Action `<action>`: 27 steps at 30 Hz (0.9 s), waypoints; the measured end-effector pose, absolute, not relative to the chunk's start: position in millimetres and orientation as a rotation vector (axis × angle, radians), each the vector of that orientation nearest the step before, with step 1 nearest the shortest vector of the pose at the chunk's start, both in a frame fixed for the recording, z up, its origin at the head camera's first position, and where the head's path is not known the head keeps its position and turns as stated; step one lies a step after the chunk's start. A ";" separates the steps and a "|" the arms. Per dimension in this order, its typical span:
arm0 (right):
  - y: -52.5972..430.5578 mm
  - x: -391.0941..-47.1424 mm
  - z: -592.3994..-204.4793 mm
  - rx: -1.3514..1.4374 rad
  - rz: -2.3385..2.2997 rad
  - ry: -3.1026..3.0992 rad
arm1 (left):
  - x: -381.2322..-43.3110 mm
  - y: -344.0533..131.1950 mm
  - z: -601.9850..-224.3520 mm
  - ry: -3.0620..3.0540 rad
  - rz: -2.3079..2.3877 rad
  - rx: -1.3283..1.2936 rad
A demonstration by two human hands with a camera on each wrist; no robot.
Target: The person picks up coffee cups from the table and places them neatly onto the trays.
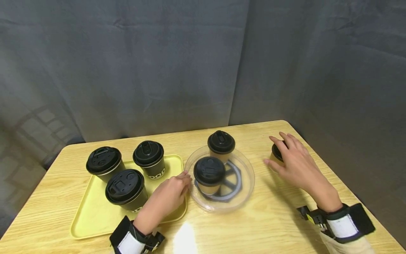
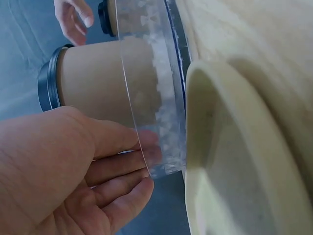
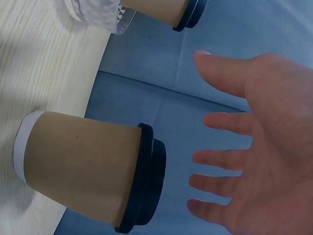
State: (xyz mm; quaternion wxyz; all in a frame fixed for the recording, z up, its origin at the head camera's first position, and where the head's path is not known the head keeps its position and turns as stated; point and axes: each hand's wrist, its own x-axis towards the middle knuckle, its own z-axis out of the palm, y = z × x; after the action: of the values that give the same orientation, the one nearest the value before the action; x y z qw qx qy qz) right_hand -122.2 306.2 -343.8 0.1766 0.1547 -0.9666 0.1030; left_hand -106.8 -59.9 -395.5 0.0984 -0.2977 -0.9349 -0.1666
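Note:
My left hand [image 1: 171,194] is at the left rim of a clear round tray [image 1: 248,183], its thumb and fingertips pinching the clear wall. Through the plastic, two fingertips [image 2: 152,154] show in the left wrist view. Two brown paper cups with black lids, a front cup [image 1: 209,175] and a back cup [image 1: 221,143], stand upright in this tray. Over at the right, my right hand [image 1: 293,162] is spread above another lidded brown cup [image 3: 85,166]. Its fingers are apart from the black lid [image 3: 142,181] in the right wrist view.
A yellow tray [image 1: 92,218] lies at the left beside the clear tray, under my left forearm. On it stand three dark lidded cups: a back-left cup [image 1: 104,162], a front cup [image 1: 127,190] and a right cup [image 1: 150,158]. A grey curtain [image 1: 152,70] hangs behind the wooden table [image 1: 219,236].

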 end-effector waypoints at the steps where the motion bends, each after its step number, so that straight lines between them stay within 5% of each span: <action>1: 306.9 -122.3 -343.8 0.434 0.291 -2.737 | -108.0 -59.9 -395.5 -2.772 -0.510 -0.876; 27: 328.8 -135.0 -361.9 0.358 0.277 -2.795 | -137.5 -57.2 -397.7 -2.816 -0.575 -0.823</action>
State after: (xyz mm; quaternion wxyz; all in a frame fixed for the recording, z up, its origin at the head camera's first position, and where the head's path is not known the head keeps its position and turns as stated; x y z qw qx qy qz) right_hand -135.0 328.8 -361.9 0.1545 0.1248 -0.9753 0.0967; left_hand -137.5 -57.2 -397.7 0.0757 -0.2745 -0.9392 -0.1918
